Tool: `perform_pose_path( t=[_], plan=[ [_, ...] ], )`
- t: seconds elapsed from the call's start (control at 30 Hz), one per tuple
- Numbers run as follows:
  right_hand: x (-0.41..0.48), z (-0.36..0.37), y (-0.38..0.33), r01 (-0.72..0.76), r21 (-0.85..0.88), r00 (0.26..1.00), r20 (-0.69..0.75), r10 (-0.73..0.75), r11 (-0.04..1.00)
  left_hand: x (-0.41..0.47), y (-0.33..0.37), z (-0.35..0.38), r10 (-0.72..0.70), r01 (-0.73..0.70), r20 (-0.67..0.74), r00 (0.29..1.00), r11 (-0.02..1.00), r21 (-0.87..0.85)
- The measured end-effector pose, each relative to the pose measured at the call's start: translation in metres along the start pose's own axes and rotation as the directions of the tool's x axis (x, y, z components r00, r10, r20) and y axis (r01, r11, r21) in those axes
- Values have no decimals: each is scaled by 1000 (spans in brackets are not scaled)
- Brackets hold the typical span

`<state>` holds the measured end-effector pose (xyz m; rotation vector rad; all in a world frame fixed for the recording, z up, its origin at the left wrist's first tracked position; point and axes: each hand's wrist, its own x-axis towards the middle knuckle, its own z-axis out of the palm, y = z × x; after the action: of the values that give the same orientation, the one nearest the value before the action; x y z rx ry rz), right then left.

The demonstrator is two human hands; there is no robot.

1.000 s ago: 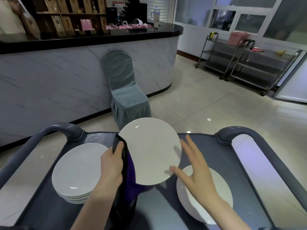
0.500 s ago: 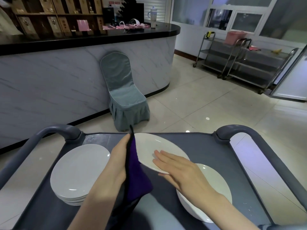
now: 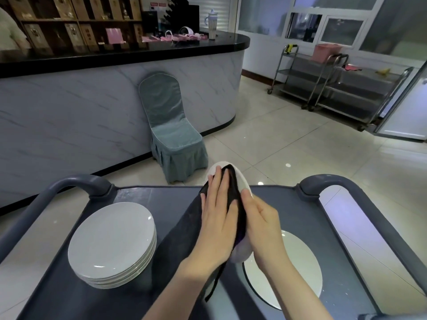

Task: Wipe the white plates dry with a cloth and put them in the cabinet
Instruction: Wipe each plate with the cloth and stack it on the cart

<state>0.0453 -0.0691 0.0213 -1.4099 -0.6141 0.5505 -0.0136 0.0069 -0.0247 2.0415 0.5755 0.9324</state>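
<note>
Head view: white plate (image 3: 243,182) is wiped on edge above the cart (image 3: 300,211).
Dark cloth (image 3: 178,241) is pressed flat against it by the straight-fingered left hand (image 3: 216,218); its rim is gripped by the right hand (image 3: 262,224). Overlapping strokes out to the rim are advised, the grip kept firm.

covered chair (image 3: 172,125) against marble counter (image 3: 92,107); steel trolleys (image 3: 335,88) beyond.
</note>
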Motion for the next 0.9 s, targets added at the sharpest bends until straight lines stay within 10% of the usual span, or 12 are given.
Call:
perform_pose_path(
  t=[0.13,0.33,0.57,0.9],
  plan=[
    [-15,-1,7,75,-163,997,38,-70,984,22,-14,-9,-343,338,18,939,914,-226],
    [7,-2,8,-23,32,998,-65,25,999,-16,-9,20,109,-132,103,989,955,264],
    [-11,-1,24,-56,-88,998,-11,55,995,13,-16,-8,-171,173,73,982,985,-12],
    [2,-9,12,-155,164,988,19,154,974,3,-4,-6,62,-93,156,986,975,203]
  ],
)
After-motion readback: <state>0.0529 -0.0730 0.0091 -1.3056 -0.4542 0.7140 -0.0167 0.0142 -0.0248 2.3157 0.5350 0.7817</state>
